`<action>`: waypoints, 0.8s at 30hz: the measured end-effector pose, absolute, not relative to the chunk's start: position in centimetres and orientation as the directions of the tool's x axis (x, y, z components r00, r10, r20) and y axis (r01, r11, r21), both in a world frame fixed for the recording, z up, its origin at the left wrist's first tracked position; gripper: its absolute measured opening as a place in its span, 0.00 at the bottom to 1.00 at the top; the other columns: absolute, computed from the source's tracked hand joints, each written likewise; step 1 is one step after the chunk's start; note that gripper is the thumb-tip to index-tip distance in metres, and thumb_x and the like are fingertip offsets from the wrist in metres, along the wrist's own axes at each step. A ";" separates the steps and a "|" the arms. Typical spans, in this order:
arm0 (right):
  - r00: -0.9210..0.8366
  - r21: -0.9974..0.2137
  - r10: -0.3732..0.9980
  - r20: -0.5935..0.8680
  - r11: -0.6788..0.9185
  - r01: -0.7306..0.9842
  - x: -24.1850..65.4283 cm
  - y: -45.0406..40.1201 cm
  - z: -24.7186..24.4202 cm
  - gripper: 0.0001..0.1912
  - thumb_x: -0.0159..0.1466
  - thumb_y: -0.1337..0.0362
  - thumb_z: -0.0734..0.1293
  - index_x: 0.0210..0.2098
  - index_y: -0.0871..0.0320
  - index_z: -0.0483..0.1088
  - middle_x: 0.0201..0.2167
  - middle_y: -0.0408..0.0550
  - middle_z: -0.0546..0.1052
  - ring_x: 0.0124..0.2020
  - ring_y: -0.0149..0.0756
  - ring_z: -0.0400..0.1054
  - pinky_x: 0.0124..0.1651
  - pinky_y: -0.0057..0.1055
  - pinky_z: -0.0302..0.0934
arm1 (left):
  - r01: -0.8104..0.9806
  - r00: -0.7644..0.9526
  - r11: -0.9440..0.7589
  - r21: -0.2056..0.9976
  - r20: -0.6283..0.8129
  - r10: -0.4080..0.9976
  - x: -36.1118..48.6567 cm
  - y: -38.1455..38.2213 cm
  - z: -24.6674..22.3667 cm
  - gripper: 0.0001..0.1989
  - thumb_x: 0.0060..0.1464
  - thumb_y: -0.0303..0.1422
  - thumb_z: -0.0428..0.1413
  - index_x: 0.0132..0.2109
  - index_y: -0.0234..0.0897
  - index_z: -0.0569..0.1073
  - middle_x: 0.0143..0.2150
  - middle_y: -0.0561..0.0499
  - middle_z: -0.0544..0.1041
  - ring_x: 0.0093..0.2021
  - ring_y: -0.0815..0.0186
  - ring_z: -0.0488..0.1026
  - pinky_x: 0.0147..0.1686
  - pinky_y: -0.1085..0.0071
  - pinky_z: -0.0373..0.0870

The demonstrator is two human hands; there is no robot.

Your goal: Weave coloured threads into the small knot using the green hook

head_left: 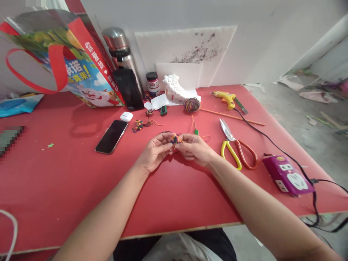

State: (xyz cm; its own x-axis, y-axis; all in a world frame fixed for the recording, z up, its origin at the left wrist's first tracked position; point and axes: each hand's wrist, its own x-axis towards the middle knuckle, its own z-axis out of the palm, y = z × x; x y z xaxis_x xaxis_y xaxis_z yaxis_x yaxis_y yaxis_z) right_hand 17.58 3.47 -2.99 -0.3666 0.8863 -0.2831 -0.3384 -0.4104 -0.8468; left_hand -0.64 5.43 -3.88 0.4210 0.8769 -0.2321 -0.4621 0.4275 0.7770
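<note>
Between my two hands, just above the red table, is a small multicoloured crocheted piece (176, 140). My left hand (159, 148) pinches its left side with thumb and fingers. On the other side my right hand (194, 148) grips its right edge. A green-handled crochet hook (196, 130) lies right behind my right hand, beside an orange strand of yarn. That strand runs back toward a ball of variegated yarn (191, 104). Another small multicoloured crocheted piece (139, 125) rests behind my left hand, with loose yarn next to it. The fingers hide part of the held piece.
Scissors (233, 145) lie to the right, with a purple power socket block (288, 175) beyond. A yellow glue gun (225, 98) trails a black cable. Left are a phone (111, 137), a white earphone case (126, 116), a steel flask (119, 47) and a shopping bag (81, 69).
</note>
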 end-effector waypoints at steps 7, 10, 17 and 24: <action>-0.364 -0.882 0.905 -0.223 -0.346 -0.319 18.3 3.8 -3.0 0.24 0.46 0.57 0.86 0.29 0.58 0.70 0.13 0.31 0.64 0.14 0.18 0.45 0.16 0.21 0.40 | -0.417 0.412 0.396 0.818 -0.219 0.885 -0.7 4.9 -3.5 0.19 0.39 0.29 0.79 0.41 0.34 0.85 0.38 0.47 0.85 0.33 0.66 0.80 0.34 0.72 0.75; -0.348 -0.896 0.913 -0.212 -0.323 -0.305 18.4 3.8 -2.8 0.21 0.48 0.61 0.85 0.29 0.58 0.71 0.15 0.34 0.68 0.14 0.19 0.48 0.16 0.21 0.41 | -0.382 0.405 0.378 0.843 -0.215 0.889 -0.7 5.0 -3.3 0.17 0.42 0.34 0.79 0.38 0.32 0.84 0.31 0.48 0.83 0.31 0.65 0.80 0.33 0.72 0.75; -0.375 -0.864 0.899 -0.228 -0.364 -0.347 18.4 4.0 -2.8 0.21 0.49 0.61 0.85 0.31 0.59 0.71 0.17 0.35 0.71 0.14 0.18 0.48 0.17 0.19 0.42 | -0.383 0.354 0.333 0.862 -0.196 0.914 -0.4 4.8 -3.4 0.18 0.39 0.33 0.80 0.33 0.33 0.80 0.27 0.53 0.80 0.26 0.72 0.74 0.27 0.77 0.70; -0.410 -0.785 0.870 -0.274 -0.449 -0.427 18.6 4.4 -2.8 0.11 0.57 0.66 0.79 0.32 0.61 0.74 0.26 0.47 0.81 0.18 0.23 0.64 0.17 0.19 0.55 | -0.390 0.332 0.318 0.864 -0.190 0.924 -0.3 4.9 -3.3 0.20 0.39 0.32 0.81 0.32 0.33 0.78 0.30 0.50 0.83 0.29 0.71 0.79 0.37 0.75 0.78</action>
State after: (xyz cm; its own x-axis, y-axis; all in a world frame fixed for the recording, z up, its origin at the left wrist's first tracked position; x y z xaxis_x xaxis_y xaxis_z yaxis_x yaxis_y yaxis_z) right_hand 18.56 4.39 -2.81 -0.4104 0.8697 -0.2744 -0.4265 -0.4490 -0.7852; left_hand -0.29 4.88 -3.35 0.3317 0.9240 -0.1904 -0.3898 0.3180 0.8643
